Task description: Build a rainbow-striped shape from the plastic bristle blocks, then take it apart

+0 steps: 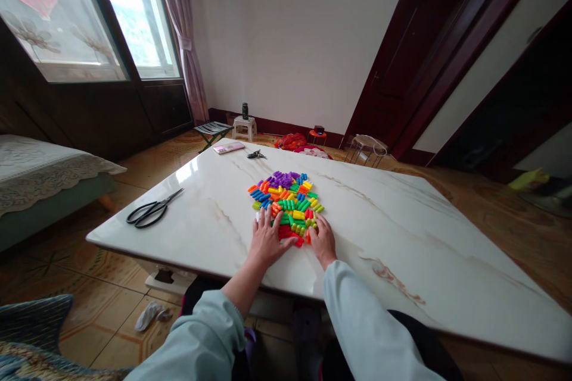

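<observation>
Many small colourful plastic pieces (288, 203) lie in a flat cluster on the white marbled table (384, 220). Purple ones are at the far side, green, yellow and red ones nearer. My left hand (267, 239) rests at the cluster's near left edge with fingers spread, its thumb reaching toward the red pieces (288, 232). At the near right edge, my right hand (323, 238) has its fingertips against the yellow-green and orange pieces. Its fingers are bent, and whether it grips a piece is too small to tell.
Black-handled scissors (154, 209) lie on the table's left part. A phone (229, 147) and keys (256, 155) are near its far edge. Beyond stand a white stool (244, 127) with a dark jar (245, 111) and a folding stool (213, 130).
</observation>
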`<state>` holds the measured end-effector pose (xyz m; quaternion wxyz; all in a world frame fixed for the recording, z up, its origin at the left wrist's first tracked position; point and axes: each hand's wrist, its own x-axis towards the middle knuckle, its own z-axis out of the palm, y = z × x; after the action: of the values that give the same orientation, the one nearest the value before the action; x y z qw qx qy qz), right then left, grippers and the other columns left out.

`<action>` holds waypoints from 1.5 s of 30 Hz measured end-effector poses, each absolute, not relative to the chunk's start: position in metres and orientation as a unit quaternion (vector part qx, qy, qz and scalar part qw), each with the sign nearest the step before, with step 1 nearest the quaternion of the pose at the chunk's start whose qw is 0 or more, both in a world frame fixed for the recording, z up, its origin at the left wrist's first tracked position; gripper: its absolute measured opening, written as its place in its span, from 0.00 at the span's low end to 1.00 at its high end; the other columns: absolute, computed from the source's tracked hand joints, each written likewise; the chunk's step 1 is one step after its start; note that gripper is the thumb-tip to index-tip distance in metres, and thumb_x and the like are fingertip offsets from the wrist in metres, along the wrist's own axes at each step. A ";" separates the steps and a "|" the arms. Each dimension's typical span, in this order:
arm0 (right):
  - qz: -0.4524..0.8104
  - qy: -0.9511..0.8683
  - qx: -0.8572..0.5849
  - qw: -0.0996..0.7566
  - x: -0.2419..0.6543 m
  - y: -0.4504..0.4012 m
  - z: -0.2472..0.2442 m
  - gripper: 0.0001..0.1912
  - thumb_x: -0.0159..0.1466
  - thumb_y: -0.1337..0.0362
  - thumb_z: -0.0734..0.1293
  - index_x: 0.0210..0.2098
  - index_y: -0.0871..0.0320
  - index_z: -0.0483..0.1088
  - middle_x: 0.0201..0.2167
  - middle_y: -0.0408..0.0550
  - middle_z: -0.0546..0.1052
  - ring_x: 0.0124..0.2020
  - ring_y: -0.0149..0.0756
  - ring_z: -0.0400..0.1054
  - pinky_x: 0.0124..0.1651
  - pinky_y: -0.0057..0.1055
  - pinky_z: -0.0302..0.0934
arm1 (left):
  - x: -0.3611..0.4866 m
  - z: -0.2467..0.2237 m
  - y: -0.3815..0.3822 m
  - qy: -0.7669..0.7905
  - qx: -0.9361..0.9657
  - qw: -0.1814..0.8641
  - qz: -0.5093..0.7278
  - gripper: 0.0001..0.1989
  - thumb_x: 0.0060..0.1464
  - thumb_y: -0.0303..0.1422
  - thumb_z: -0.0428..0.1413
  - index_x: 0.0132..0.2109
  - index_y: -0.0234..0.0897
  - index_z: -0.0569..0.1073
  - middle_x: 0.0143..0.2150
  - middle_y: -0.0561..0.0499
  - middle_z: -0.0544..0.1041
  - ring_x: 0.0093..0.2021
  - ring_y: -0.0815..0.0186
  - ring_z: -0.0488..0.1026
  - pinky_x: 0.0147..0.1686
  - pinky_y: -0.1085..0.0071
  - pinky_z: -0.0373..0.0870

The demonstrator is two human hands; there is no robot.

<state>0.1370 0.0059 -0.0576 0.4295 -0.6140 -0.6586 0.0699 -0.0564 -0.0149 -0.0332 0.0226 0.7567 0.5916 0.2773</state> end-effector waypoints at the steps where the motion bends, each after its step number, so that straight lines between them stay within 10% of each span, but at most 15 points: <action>1: 0.071 -0.653 -0.614 0.437 0.137 0.005 -0.059 0.18 0.60 0.64 0.57 0.44 0.61 0.73 0.56 0.56 0.69 0.58 0.43 0.60 0.63 0.42 0.52 | -0.057 -0.033 -0.015 0.591 0.757 0.022 0.278 0.43 0.49 0.58 0.51 0.66 0.39 0.57 0.71 0.40 0.44 0.69 0.43 0.39 0.61 0.44 0.47; 13: -0.027 -0.577 -0.678 0.454 0.196 0.100 0.018 0.23 0.62 0.52 0.57 0.42 0.60 0.75 0.40 0.54 0.73 0.38 0.40 0.67 0.43 0.34 0.61 | -0.058 -0.042 -0.012 0.577 0.767 -0.002 0.283 0.39 0.52 0.54 0.51 0.67 0.42 0.55 0.71 0.42 0.45 0.69 0.44 0.39 0.60 0.43 0.49; 19: 0.012 -0.538 -0.731 0.419 0.222 0.138 -0.023 0.15 0.57 0.57 0.60 0.33 0.56 0.76 0.30 0.51 0.77 0.30 0.41 0.68 0.32 0.32 0.58 | -0.059 -0.051 -0.009 0.572 0.768 -0.035 0.287 0.40 0.52 0.53 0.52 0.68 0.46 0.51 0.71 0.45 0.45 0.69 0.45 0.40 0.60 0.43 0.51; 36: 0.021 -0.517 -0.747 0.417 0.212 0.139 -0.024 0.17 0.60 0.59 0.60 0.47 0.58 0.67 0.45 0.51 0.73 0.35 0.33 0.68 0.37 0.28 0.57 | -0.060 -0.046 -0.009 0.578 0.773 -0.041 0.258 0.39 0.53 0.51 0.53 0.67 0.44 0.53 0.71 0.44 0.45 0.69 0.44 0.42 0.60 0.44 0.51; 45: 0.148 -0.690 -0.683 0.188 0.208 0.107 0.012 0.17 0.47 0.67 0.72 0.38 0.54 0.74 0.38 0.43 0.77 0.38 0.35 0.70 0.36 0.26 0.58 | -0.059 -0.043 -0.010 0.583 0.770 -0.031 0.256 0.39 0.53 0.52 0.52 0.67 0.42 0.54 0.71 0.43 0.44 0.69 0.44 0.41 0.60 0.44 0.51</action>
<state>0.2079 0.1070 0.0123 0.1880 -0.6834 -0.6897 0.1479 -0.0588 -0.0097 -0.0428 -0.0305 0.7703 0.5832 0.2560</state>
